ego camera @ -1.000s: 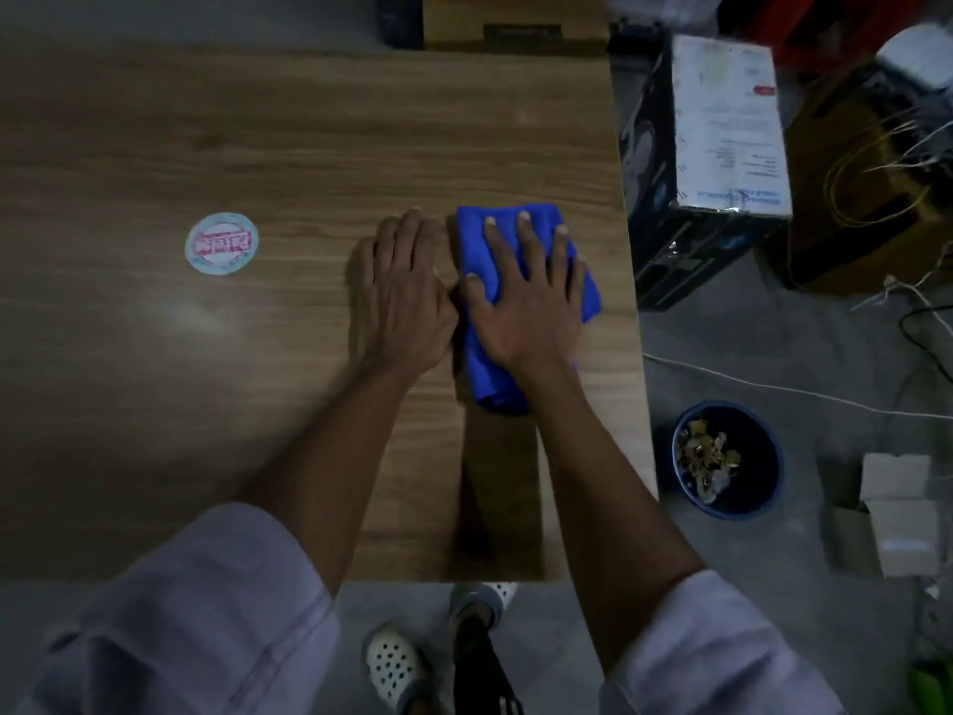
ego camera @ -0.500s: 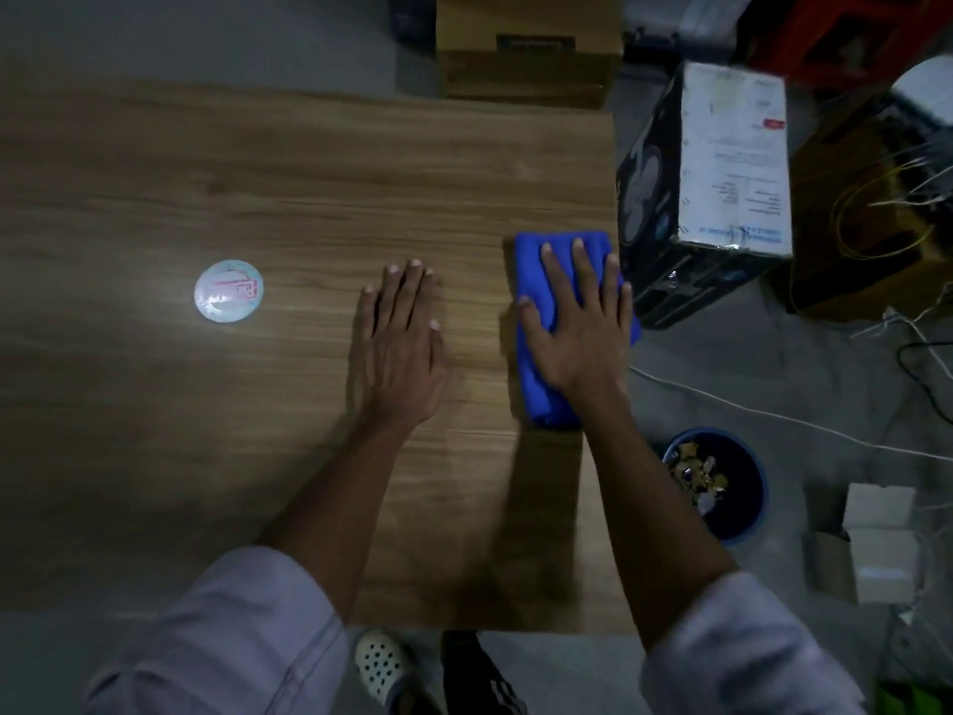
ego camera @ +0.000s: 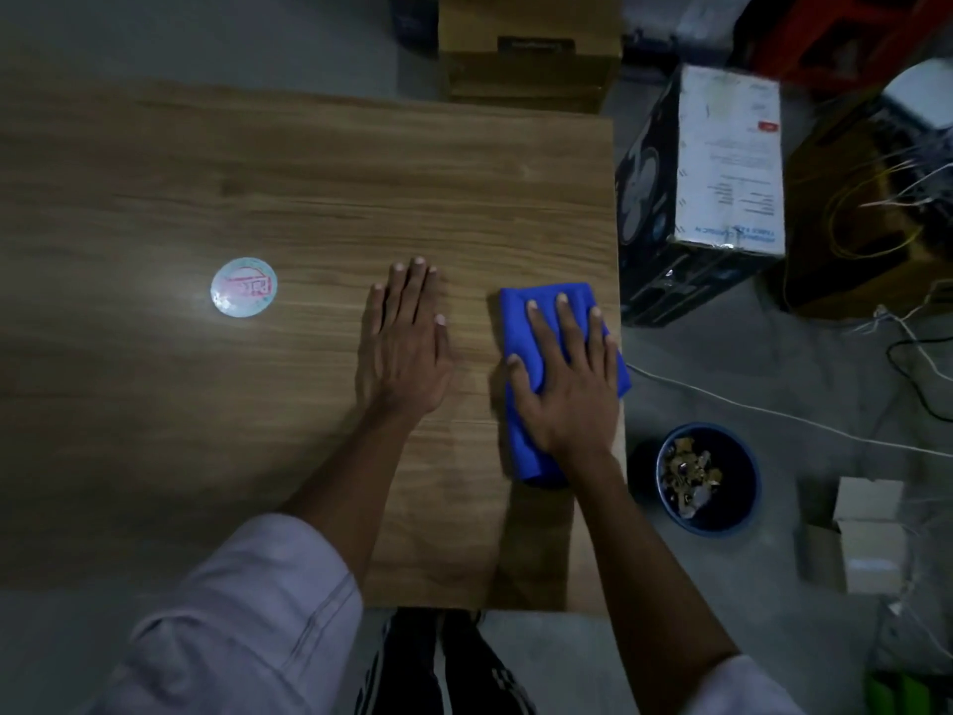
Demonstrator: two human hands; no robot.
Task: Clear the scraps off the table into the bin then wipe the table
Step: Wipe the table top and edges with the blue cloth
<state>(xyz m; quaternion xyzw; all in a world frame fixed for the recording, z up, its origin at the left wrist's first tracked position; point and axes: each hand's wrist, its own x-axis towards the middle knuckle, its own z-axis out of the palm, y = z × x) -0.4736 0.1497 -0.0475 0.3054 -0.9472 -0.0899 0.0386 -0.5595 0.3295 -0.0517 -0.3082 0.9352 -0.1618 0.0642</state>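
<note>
The wooden table (ego camera: 309, 172) sits in dim light, the bin (ego camera: 754, 487) on the floor just off its right edge with scraps (ego camera: 688, 474) inside, so I judge this is the wiping step. My right hand (ego camera: 567, 384) presses flat, fingers straight, on the blue cloth (ego camera: 521, 322) at the table's right edge. My left hand (ego camera: 402, 348) lies flat nearby, holding nothing. Next I'd sweep left toward the round sticker (ego camera: 244, 287).

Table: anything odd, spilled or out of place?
Nothing spilled or damaged. The blue cloth under the right hand overhangs the right edge of the table; a round printed disc lies farther left.
</note>
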